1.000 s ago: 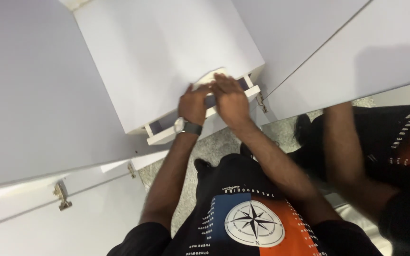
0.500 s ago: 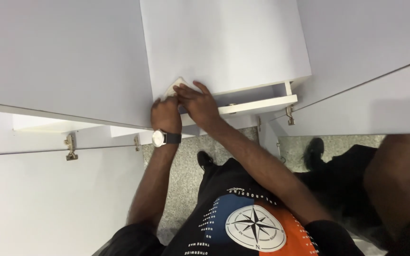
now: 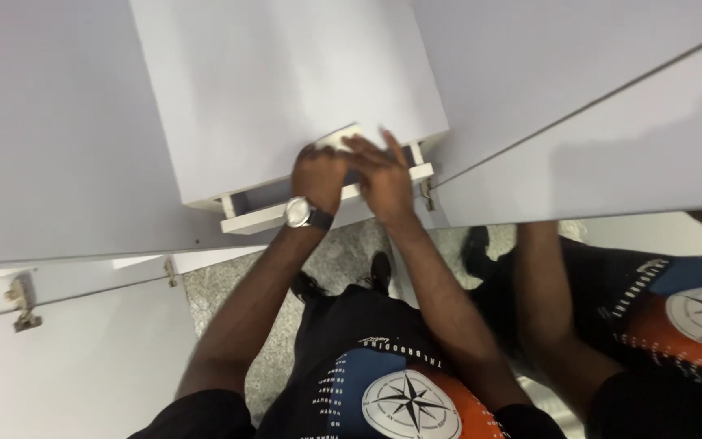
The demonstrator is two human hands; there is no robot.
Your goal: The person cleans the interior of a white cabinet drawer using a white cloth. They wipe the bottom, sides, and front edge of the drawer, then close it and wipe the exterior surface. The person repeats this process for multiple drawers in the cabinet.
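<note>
My left hand [image 3: 318, 172], with a wristwatch [image 3: 298, 212] on it, is curled around a small flat white piece [image 3: 341, 136] at the gap of a white drawer [image 3: 286, 97]. The drawer front [image 3: 257, 218] stands slightly pulled out below a large white panel. Beside it, my right hand [image 3: 383, 177] lies with its fingers stretched over the same piece and the drawer's edge. Most of the white piece is hidden under both hands.
White cabinet doors [image 3: 58, 122] surround the drawer, with metal hinges [image 3: 22, 301] at the lower left. A mirrored surface [image 3: 652, 309] on the right reflects my arm and shirt. Speckled grey floor [image 3: 343, 260] and my shoes show below.
The view has swung left and then back right. Both hands have stayed together at the drawer's edge, and the right fingers now lie flatter over the white piece.
</note>
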